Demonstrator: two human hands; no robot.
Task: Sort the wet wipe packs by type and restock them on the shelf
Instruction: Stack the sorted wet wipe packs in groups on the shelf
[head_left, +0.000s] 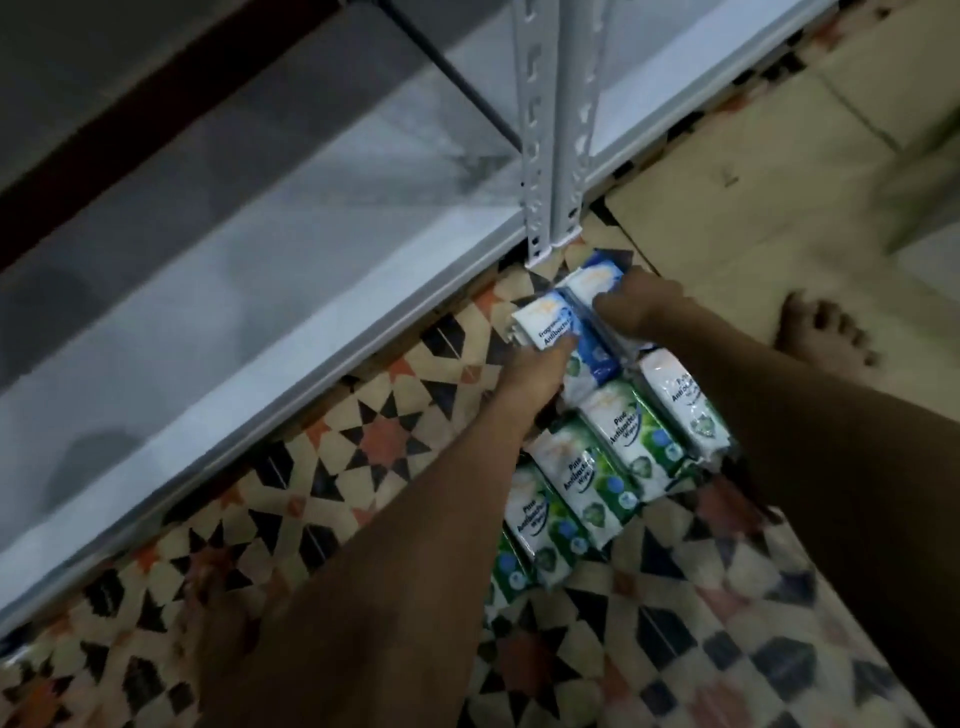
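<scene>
Blue-and-white plastic wipe packs (550, 325): two, far end, gripped by left hand (530, 379) and right hand (631, 309). Green-and-white pine wipe packs (628, 431): five, nearer row, on patterned mat (363, 431).

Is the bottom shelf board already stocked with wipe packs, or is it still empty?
Still empty in the part shown: the shelf board is bare, and the green packs and blue packs all lie on the patterned floor.

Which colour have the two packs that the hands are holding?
Blue and white packs, seen in the head view.
</scene>
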